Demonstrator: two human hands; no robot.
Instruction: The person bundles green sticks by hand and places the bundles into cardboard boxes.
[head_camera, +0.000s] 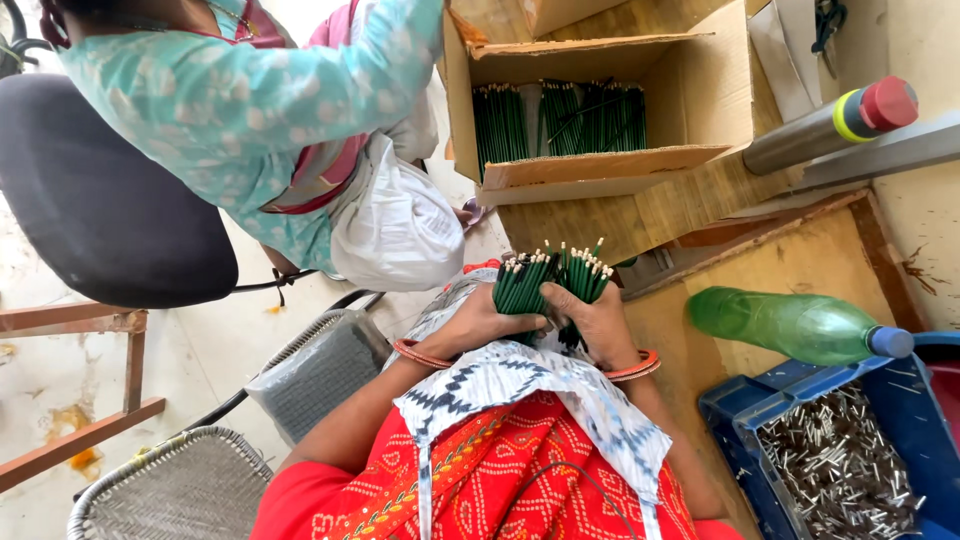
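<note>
A bundle of green pencils with pale tips stands upright in both my hands over my lap. My left hand wraps the bundle's left side and my right hand wraps its right side. Each wrist wears an orange bangle. Ahead on the wooden table lies an open cardboard box on its side, with several green pencils stacked inside.
A green plastic bottle lies on a blue crate holding small metal pieces. A steel bottle with a red cap lies at the right. Another person in a floral top leans toward the box beside a black chair.
</note>
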